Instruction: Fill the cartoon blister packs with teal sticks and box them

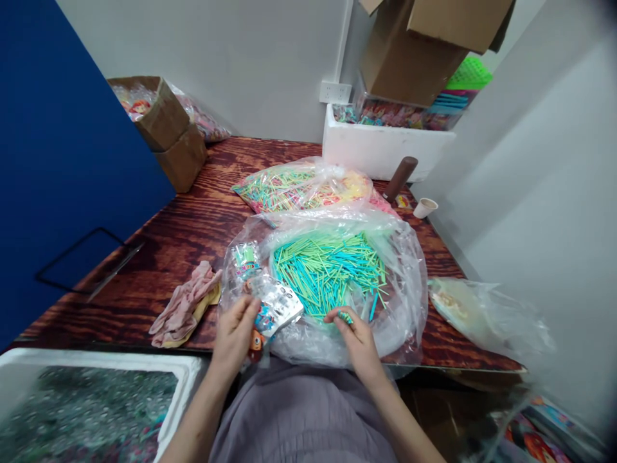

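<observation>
The left hand (234, 334) is closed around the lower end of a clear printed packet (278, 307), thumb on top, holding it tilted above the near table edge. The packet carries bright cartoon-style printing, but it is too small and blurred to read any words. The right hand (359, 341) pinches a few green and blue sticks (345, 316) between thumb and fingertips, at the near edge of the stick heap (328, 270). That heap of thin turquoise and pale green sticks lies in a wide-open clear plastic bag (405, 302) spread on the wooden table (193, 218) directly in front of the person. A smaller filled packet (245, 260) with green sticks and a colourful band rests on the bag's left rim. Just left of the bag lies a crumpled pink cloth (186, 308). Behind it sits a second bag (299, 186) of mixed-colour sticks. Farther back stand a white foam box (380, 151) filled with colourful packets, a brown cylinder (400, 178) leaning against it and a paper cup (425, 207) nearby. Cardboard boxes (166, 119) stand at the far left corner. Another foam box (178, 379) of clear packets is at the lower left, beside the person. On the right edge of the table lies a crumpled bag (477, 312) with pale contents.
</observation>
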